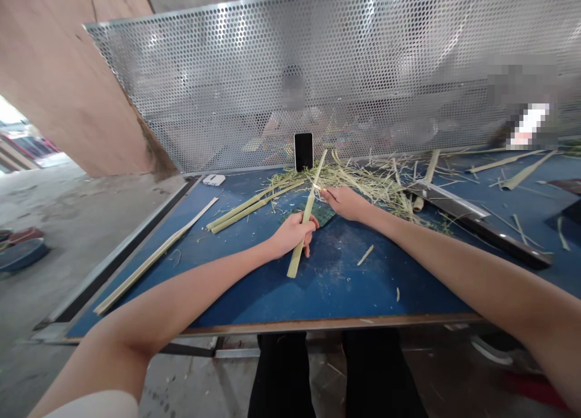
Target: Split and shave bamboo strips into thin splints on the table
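Left hand (295,231) grips the bamboo strip (294,264); right hand (347,203) pinches it higher up

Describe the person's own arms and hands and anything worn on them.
Both arms are bare from wrist to well above the elbow. The left hand and right hand wear no gloves, and no watch, ring or bracelet shows. A pale short sleeve covers the left upper arm at the picture's lower edge; no sleeve shows on the right arm.

Pale green strip (305,219), blue table (254,285), black phone (304,151), perhaps silvery perforated screen (318,73).
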`<state>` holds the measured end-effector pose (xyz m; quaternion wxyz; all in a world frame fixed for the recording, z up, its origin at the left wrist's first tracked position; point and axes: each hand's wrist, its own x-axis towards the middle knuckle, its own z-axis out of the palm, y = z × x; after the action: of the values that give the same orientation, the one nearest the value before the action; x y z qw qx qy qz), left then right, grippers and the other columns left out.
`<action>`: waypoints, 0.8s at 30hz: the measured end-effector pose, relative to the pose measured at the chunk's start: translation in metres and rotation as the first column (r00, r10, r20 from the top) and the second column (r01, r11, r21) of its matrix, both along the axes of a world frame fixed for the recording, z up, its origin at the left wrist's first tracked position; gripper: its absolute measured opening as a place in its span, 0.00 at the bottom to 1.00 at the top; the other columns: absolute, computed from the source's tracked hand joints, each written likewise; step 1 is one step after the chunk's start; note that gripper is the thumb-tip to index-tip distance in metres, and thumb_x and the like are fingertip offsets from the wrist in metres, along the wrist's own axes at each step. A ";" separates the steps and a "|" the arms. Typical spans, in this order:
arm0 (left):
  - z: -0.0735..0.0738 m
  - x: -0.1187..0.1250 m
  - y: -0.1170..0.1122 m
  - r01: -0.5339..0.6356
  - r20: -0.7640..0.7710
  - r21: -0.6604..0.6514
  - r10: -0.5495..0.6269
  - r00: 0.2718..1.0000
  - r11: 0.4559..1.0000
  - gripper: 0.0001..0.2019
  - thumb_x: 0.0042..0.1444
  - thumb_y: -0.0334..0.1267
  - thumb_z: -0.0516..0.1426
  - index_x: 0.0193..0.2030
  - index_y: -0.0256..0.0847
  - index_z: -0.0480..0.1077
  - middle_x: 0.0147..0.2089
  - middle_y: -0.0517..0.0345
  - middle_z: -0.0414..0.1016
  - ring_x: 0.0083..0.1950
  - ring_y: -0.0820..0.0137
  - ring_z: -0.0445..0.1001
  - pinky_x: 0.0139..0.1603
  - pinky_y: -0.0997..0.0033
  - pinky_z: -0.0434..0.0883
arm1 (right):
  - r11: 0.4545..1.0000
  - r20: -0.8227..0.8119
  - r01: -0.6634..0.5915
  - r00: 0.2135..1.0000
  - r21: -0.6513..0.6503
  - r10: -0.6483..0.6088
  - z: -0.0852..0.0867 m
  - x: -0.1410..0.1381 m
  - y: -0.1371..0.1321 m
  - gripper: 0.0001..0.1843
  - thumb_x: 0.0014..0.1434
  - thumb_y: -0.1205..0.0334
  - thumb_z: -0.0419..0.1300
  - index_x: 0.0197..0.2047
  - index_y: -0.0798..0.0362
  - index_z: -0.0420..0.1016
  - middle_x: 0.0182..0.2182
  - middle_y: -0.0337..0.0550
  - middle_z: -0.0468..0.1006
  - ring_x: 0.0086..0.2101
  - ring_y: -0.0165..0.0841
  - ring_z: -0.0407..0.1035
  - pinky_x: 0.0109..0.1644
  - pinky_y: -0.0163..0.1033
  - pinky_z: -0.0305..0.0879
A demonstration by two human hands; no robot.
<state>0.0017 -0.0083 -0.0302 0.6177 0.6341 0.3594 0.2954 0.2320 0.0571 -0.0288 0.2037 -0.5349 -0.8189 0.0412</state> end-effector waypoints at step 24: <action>0.004 0.001 -0.003 -0.012 0.005 -0.008 0.012 1.000 1.000 0.05 0.56 0.33 0.56 0.40 0.42 0.65 0.17 0.71 0.62 0.16 0.74 0.61 0.18 0.69 0.75 | 0.999 -0.016 -0.037 0.999 -0.026 0.037 0.000 0.001 0.000 0.31 0.81 0.42 0.40 0.45 0.50 0.78 0.36 0.51 0.84 0.38 0.45 0.77 0.44 0.44 0.65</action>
<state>0.0027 -0.0110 -0.0265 0.6195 0.6286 0.3627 0.2992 0.2330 0.0575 -0.0293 0.2022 -0.5219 -0.8265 0.0596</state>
